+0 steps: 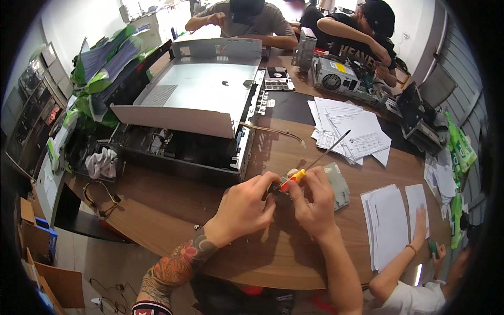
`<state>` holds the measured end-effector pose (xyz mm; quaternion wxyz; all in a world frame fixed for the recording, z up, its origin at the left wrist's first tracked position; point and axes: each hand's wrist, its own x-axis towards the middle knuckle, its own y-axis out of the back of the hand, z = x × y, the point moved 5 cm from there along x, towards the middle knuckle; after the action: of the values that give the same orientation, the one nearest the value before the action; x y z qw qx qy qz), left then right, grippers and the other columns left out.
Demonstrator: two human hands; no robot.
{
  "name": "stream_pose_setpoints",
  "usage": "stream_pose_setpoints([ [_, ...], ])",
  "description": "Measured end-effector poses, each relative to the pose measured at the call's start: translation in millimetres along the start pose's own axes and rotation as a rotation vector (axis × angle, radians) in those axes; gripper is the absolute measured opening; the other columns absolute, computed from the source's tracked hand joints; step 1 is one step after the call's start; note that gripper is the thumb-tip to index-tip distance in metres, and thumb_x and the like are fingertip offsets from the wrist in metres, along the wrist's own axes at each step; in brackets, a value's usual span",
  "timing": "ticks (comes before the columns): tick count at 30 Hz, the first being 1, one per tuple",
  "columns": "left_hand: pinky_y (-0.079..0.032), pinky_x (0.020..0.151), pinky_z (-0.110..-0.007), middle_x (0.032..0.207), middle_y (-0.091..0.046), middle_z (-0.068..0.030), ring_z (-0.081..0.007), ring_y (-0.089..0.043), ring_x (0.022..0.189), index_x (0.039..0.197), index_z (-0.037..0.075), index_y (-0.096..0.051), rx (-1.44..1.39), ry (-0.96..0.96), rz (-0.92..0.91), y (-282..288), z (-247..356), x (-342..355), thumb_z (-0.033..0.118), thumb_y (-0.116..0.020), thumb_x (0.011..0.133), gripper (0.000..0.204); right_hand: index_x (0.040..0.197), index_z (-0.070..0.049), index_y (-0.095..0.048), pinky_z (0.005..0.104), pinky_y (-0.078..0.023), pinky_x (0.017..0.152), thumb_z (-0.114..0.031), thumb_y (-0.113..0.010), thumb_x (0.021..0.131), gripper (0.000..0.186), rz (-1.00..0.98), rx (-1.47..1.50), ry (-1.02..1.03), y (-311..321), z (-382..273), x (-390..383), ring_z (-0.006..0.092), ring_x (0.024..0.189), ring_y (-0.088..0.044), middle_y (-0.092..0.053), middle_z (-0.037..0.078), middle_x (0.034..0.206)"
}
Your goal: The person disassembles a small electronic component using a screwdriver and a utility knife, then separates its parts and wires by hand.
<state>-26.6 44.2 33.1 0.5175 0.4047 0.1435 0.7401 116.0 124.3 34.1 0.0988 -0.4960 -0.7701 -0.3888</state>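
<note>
My right hand (316, 205) is closed around the yellow and red handle of a screwdriver (294, 180). Its long thin shaft slants up and away to the right, over the papers. Close beside it, my left hand (242, 206) pinches a small dark part (274, 188) near the handle's end; its kind is too small to tell. Under and right of my right hand lies a flat grey-green plate (336, 186). A desktop computer case (184, 163) sits at left on the wooden table, its pale metal cover (197, 86) resting raised on top.
Loose papers (352, 131) lie beyond the screwdriver, and a paper stack (386, 226) is at right under a neighbour's arm (394, 268). Across the table, two people work by another opened computer (338, 79). Cables (100, 199) and a crumpled cloth (102, 163) lie at left.
</note>
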Motion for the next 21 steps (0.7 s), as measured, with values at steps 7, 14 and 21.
stream_pose_setpoints([
  [7,-0.051,0.057,-0.035,0.074,-0.065,-0.0096,-0.0239,-0.065,0.060,0.112,0.007,-0.062,-0.056,-0.002,0.021,2,2,0,0.007,-0.070,0.081,0.032,0.092,0.000,-0.064,0.0370,-0.048,0.059,-0.012,-0.075,0.089,0.016,0.011,-0.077,0.102,-1,-5,-1,0.0261,0.069,-0.059,-0.056,0.011,0.087],
  [14,-0.050,0.055,-0.034,0.077,-0.066,-0.0100,-0.0237,-0.063,0.058,0.112,0.007,-0.063,-0.049,0.002,0.039,2,2,-2,0.010,-0.071,0.084,0.029,0.099,0.000,-0.068,0.0347,-0.048,0.060,-0.011,-0.074,0.089,0.015,-0.041,-0.031,0.047,-7,-3,-2,0.0238,0.069,-0.059,-0.057,0.010,0.085],
  [21,-0.051,0.058,-0.033,0.082,-0.067,-0.0102,-0.0245,-0.067,0.067,0.114,0.007,-0.068,0.000,-0.014,0.064,1,2,-2,0.020,-0.077,0.085,0.033,0.098,0.001,-0.070,0.0286,-0.039,0.055,-0.011,-0.072,0.093,0.013,0.206,0.018,0.025,12,-1,-3,0.0147,0.063,-0.050,-0.053,0.006,0.081],
])
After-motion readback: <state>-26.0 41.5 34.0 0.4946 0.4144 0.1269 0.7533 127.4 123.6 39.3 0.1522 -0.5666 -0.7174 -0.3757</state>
